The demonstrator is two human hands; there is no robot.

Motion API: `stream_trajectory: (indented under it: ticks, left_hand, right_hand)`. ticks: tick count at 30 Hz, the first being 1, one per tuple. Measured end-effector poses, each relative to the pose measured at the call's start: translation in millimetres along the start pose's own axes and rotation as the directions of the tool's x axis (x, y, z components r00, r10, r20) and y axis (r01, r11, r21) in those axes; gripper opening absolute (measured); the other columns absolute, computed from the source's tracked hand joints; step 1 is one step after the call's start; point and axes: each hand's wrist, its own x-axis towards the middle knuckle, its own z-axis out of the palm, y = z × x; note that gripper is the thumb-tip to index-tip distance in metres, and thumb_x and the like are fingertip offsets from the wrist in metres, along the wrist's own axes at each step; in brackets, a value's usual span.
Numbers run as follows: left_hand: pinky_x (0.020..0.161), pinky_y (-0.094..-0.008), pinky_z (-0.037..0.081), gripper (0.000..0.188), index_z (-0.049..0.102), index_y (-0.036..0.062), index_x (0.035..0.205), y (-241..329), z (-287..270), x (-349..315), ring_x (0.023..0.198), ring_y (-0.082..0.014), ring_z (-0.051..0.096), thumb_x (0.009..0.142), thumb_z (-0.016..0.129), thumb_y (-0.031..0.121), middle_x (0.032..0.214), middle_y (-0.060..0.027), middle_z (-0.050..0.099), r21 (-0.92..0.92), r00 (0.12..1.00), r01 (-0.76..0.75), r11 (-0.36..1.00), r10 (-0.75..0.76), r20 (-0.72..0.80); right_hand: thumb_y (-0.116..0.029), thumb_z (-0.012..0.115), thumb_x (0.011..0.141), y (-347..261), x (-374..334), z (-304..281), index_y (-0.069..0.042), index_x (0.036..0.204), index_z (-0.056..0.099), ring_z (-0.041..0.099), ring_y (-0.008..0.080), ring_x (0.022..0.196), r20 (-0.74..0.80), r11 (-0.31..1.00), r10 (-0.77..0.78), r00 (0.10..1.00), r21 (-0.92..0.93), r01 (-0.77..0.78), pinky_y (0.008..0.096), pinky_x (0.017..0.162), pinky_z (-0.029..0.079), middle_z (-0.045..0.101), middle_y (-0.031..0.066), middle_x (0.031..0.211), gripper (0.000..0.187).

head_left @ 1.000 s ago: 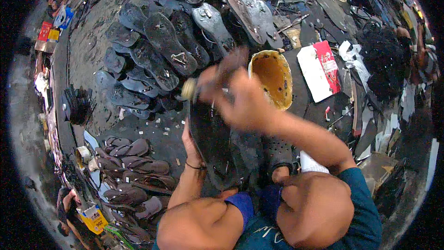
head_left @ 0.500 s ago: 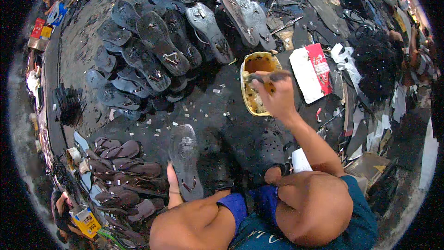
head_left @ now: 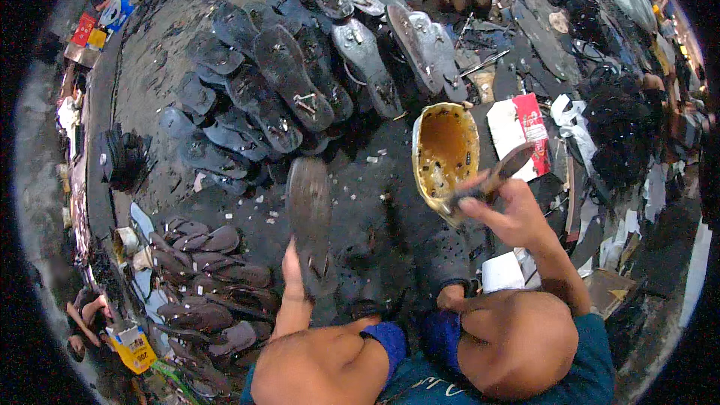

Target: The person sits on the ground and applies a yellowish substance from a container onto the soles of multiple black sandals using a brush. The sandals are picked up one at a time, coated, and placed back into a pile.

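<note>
My left hand point(head_left: 291, 285) grips the edge of a dark flip-flop point(head_left: 308, 199), which stands upright in front of my left knee with its insole toward me. My right hand point(head_left: 514, 214) is closed around a dark, elongated brush-like tool point(head_left: 508, 165), slightly blurred. One end of that tool is over the near rim of a yellowish tub point(head_left: 418, 172). Amber, sticky-looking paste with dark specks coats the tub's inside.
Rows of dark flip-flops point(head_left: 292, 75) lie ahead, and brown flip-flops point(head_left: 217, 277) are stacked at the left. A red and white carton piece point(head_left: 529, 127) lies beside the tub, with a white cup-like object point(head_left: 502, 273) by my right leg. Scraps litter the right side.
My right hand has drawn the brush-like tool back from over the tub to its near right edge. My left hand has raised the flip-flop and moved it slightly forward. The view has shifted.
</note>
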Motion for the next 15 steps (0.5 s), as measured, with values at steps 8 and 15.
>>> stream_trajectory:
  ticks: [8, 15]
  left_hand:
    - [0.089, -0.0418, 0.056, 0.060, 0.059, 0.0020, 0.128, 20.2, 134.4, 41.6, 0.101, -0.0293, 0.067, 0.103, 0.031, 0.048, 0.113, -0.0144, 0.069, -0.210, 0.919, -0.028, 0.977, 0.108, 0.379]
    - [0.084, -0.0345, 0.049, 0.052, 0.050, -0.0016, 0.117, 54.0, 131.1, 32.6, 0.100, -0.0224, 0.053, 0.091, 0.060, 0.042, 0.111, -0.0131, 0.053, -0.350, 0.858, -0.003, 0.937, 0.182, 0.480]
  right_hand:
    - [-0.013, 0.078, 0.082, -19.5, 95.4, 93.7, -0.011, 0.105, 0.073, 0.070, 0.0283, 0.095, -0.126, 0.708, -0.702, 0.701, -0.016, 0.706, 0.0371, 0.087, 0.053, 0.074, 0.0089, 0.102, 0.024]
    - [-0.007, 0.079, 0.076, -14.7, 31.0, 95.4, -0.009, 0.113, 0.071, 0.069, 0.0238, 0.089, 0.076, 0.566, -0.820, 0.567, -0.037, 0.824, 0.0379, 0.079, 0.050, 0.072, 0.0052, 0.099, 0.038]
